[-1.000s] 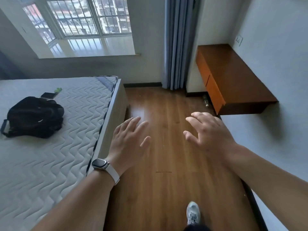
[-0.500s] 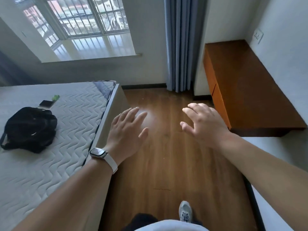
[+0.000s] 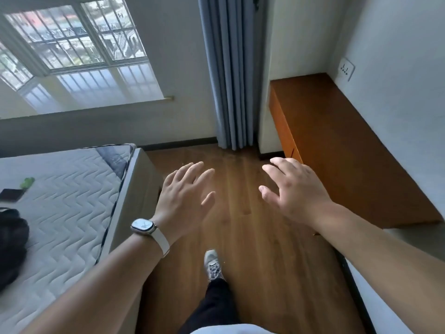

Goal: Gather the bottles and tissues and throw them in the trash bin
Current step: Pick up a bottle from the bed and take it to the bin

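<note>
My left hand (image 3: pixel 184 196), with a watch on its wrist, is stretched out over the wooden floor (image 3: pixel 252 237), fingers spread and holding nothing. My right hand (image 3: pixel 295 189) hovers beside it, fingers loosely spread and empty too. No bottle, tissue or trash bin shows in this view. A small green thing (image 3: pixel 27 182) lies on the mattress at the far left; I cannot tell what it is.
A bed with a quilted mattress (image 3: pixel 67 213) fills the left, carrying a black bag (image 3: pixel 10 247) and a dark flat item (image 3: pixel 10 194). A wooden wall-mounted desk (image 3: pixel 342 150) runs along the right wall. Blue curtains (image 3: pixel 228 75) hang ahead beside a window (image 3: pixel 72 39). My foot (image 3: pixel 212 262) steps on the floor.
I have walked forward along the gap between bed and desk; the curtain and desk are nearer. The bottle seen under the desk earlier is out of sight. Both hands stay spread and empty.
</note>
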`<state>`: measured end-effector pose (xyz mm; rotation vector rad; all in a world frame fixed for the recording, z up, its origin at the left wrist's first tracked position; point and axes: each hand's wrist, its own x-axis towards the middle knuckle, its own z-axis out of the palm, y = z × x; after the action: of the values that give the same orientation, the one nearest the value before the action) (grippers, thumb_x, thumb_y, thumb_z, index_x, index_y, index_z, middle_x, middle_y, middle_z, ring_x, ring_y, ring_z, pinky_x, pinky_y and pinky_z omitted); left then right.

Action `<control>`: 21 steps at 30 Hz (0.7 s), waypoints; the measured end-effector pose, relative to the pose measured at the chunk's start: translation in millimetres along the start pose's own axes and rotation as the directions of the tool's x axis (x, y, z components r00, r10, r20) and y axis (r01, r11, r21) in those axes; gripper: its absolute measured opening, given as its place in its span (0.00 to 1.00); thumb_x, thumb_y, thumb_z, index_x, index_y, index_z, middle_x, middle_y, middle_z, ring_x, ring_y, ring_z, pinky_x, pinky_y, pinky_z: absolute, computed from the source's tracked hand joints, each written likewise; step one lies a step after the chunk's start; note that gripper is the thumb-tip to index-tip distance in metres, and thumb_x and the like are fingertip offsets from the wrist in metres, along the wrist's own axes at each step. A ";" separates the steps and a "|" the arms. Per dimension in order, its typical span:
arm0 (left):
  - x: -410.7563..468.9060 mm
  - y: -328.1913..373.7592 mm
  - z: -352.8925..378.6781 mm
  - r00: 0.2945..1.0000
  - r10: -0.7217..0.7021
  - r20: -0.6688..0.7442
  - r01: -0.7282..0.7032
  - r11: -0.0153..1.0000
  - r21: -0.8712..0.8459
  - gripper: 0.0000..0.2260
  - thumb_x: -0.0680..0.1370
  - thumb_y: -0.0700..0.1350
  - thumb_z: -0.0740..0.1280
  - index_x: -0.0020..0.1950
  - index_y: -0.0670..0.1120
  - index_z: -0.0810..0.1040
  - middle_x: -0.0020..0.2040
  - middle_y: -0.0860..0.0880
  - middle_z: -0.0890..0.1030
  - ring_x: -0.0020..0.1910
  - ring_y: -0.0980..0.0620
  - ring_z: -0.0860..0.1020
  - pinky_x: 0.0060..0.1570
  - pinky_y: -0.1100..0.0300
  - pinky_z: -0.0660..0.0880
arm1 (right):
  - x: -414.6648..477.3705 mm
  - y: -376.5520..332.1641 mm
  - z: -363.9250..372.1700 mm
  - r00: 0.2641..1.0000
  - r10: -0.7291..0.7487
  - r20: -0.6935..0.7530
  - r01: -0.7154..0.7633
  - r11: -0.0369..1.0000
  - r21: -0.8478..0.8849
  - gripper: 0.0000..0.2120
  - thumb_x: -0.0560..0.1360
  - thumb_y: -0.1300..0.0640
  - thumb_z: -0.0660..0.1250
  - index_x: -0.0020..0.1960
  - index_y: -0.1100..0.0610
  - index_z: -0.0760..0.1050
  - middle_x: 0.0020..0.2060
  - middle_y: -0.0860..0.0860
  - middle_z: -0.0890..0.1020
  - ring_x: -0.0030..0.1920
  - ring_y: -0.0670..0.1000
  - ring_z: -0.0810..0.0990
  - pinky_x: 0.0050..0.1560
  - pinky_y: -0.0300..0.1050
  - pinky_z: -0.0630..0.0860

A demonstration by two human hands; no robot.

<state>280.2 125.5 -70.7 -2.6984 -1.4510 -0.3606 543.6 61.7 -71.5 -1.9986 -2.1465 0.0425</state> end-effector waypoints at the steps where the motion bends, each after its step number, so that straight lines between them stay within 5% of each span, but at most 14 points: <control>1: 16.6 -8.3 7.5 1.000 0.015 -0.005 -0.015 1.000 -0.005 0.23 0.76 0.58 0.60 0.69 0.53 0.72 0.71 0.48 0.72 0.71 0.46 0.68 0.68 0.45 0.66 | 14.8 3.9 3.9 1.000 0.018 0.000 -0.018 1.000 -0.007 0.28 0.76 0.40 0.53 0.67 0.56 0.73 0.65 0.56 0.74 0.66 0.57 0.71 0.63 0.55 0.69; 8: 147.3 -96.2 54.1 0.994 0.112 -0.012 -0.112 0.993 -0.030 0.23 0.75 0.54 0.69 0.68 0.50 0.74 0.69 0.47 0.73 0.70 0.44 0.70 0.66 0.43 0.68 | 137.4 19.1 32.7 0.986 0.145 0.078 -0.139 0.987 -0.082 0.30 0.76 0.38 0.50 0.68 0.55 0.71 0.67 0.55 0.73 0.67 0.56 0.69 0.64 0.55 0.69; 21: 304.1 -199.0 92.3 0.987 0.156 -0.029 -0.158 0.976 -0.151 0.22 0.76 0.56 0.68 0.68 0.52 0.73 0.69 0.47 0.73 0.70 0.45 0.69 0.65 0.46 0.67 | 317.8 10.2 38.4 0.976 0.213 0.044 -0.205 0.968 -0.143 0.29 0.76 0.39 0.51 0.67 0.56 0.72 0.66 0.54 0.73 0.66 0.56 0.70 0.62 0.55 0.71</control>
<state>293.0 498.9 -102.1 -2.8982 -1.2424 -0.5025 528.1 381.5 -68.8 -2.3244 -2.0134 -0.0155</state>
